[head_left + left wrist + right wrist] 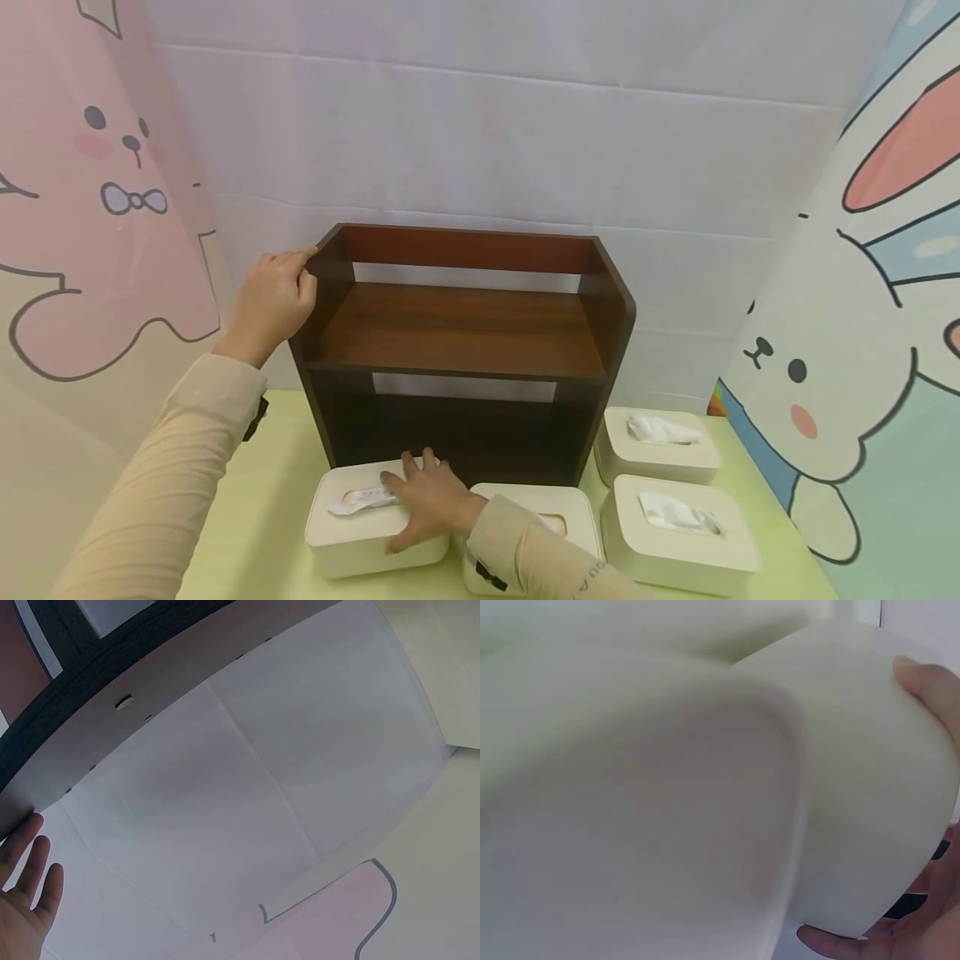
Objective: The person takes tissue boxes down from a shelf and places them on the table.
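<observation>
A dark brown two-tier wooden shelf (465,329) stands at the middle. My left hand (277,292) holds the sloping edge of its left side panel. In the left wrist view, several fingers (30,874) lie nearly straight along the panel's outer face; the thumb is hidden there. Below the shelf's front, my right hand (431,504) spreads over a cream tissue box (345,546) and grips it, thumb at the near side and fingertips at the far edge. A white tissue (363,500) pokes from its slot. Thumb and fingers also show on the box (870,772) in the right wrist view.
A second tissue box (566,504) sits under my right forearm. Two more, a near box (675,558) and a far box (656,454), stand right of the shelf on the yellow-green tabletop (251,500). Cloth with cartoon animals (832,375) hangs around.
</observation>
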`<state>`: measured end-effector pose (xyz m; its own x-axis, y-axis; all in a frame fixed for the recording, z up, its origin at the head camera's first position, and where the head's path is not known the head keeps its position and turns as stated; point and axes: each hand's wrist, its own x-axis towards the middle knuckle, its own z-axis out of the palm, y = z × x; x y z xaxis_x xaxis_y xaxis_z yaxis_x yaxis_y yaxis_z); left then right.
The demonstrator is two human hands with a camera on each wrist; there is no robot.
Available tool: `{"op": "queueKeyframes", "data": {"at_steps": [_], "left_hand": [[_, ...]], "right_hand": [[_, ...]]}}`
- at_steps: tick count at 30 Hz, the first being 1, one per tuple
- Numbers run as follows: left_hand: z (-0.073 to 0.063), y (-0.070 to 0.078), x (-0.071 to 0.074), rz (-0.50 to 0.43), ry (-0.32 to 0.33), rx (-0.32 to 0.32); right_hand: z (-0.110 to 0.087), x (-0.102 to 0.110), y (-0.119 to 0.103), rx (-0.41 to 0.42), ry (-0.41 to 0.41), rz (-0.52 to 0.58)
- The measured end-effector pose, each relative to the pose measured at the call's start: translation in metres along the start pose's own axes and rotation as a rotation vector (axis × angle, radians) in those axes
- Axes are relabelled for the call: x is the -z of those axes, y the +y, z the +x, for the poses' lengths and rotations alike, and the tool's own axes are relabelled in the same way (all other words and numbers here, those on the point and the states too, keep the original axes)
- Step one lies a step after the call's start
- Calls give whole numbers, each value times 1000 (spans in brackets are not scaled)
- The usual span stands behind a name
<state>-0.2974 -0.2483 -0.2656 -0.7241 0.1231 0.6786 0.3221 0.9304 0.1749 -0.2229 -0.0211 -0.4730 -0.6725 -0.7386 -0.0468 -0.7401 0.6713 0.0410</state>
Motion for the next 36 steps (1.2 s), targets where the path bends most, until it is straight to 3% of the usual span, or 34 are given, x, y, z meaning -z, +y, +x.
{"op": "queueKeyframes", "data": {"at_steps": [15,36], "left_hand": [[1,-2,-1,0,1,13],[0,-1,2,-8,-7,12]], "right_hand": [[-7,-12,-15,4,23,-40],[-12,-23,-32,-91,0,8]]}}
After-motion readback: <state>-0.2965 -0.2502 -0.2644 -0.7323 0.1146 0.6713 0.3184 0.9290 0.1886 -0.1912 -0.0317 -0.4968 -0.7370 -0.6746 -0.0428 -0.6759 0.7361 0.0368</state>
